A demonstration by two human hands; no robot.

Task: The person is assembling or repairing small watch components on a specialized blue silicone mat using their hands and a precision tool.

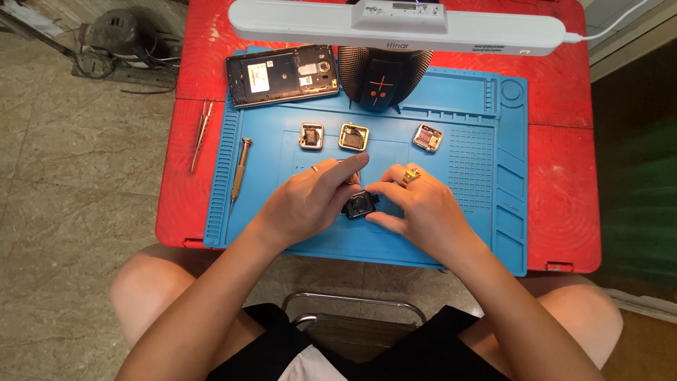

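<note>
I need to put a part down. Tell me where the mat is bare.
Bare patches on the blue mat: between the screwdriver and the left hand, and the lower right, beyond the right hand. Crowded: the row of three small square parts above the hands, and the black watch case between the fingers.

A small rectangular display (406, 6), pale grey, sits on top of the white lamp bar (493, 32) at the far edge of the red table (557, 176); what it shows is too small to tell. Below and left of it, an opened phone (283, 74) lies back-up, half on the blue mat (472, 212), carrying 1 yellowish-white rectangular label (257, 74) near its left end. A line of dark print (398, 45) runs along the bar's front face. No packages or signs are about.
</note>
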